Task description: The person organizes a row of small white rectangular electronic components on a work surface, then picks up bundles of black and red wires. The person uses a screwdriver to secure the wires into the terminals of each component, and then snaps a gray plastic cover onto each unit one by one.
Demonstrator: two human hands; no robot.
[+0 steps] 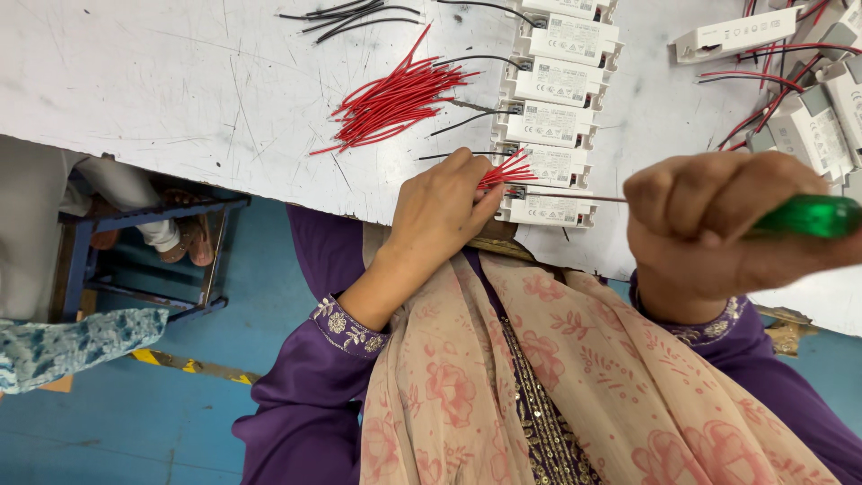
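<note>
Right at the near edge of the white worktop (180, 81) lies a small white rectangular module (549, 208), the nearest in a column of like modules (561, 81) that runs away from the person. The left hand (440, 211) rests against its left end, fingers closed on a small bunch of short red wires (507, 169) that fan out just above the module. The right hand (718, 229) is clenched around the green translucent handle of a screwdriver (808, 216), whose thin shaft reaches leftward so that the tip meets the module's left end, close to the left hand's fingertips.

Further out on the worktop, a loose heap of red wires (391, 99) lies to the left of the column, and beyond it a few black wires (350, 16). Single black wires stick out leftward from several modules in the column. To the right, well apart, a cluster of white modules with red leads (804, 117) crowds the worktop's far corner.

Below the worktop edge show purple sleeves and a pink floral scarf (557, 377). At the left, over the blue floor (108, 422), stands a blue metal frame (135, 260), with another person's patterned sleeve (72, 346) beside it.
</note>
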